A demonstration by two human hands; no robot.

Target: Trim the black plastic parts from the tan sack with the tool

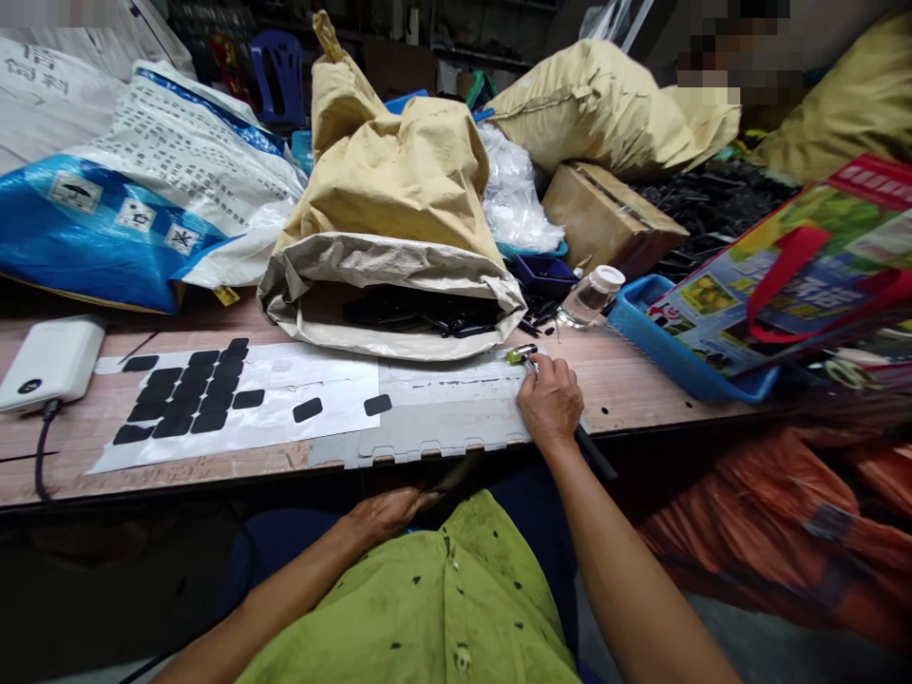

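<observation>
My right hand (550, 401) is closed around a small hammer (522, 354) at the table's front edge. The hammer's head is shiny metal with a yellowish end, and its dark handle sticks out below my hand. Beneath the head lies a worn grey board (420, 423) with a notched front edge. My left hand (385, 513) is low by my lap, below the table edge; its fingers are blurred and partly hidden. Left of the board, a white sheet (285, 366) carries several black rounded pieces (189, 389), most of them in rows.
An open woven sack (391, 247) with black parts inside stands behind the board. A clear bottle (591, 294), a blue tray (641, 318) and a colourful bag (784, 275) are to the right. A white power bank (53, 361) with a cable sits far left.
</observation>
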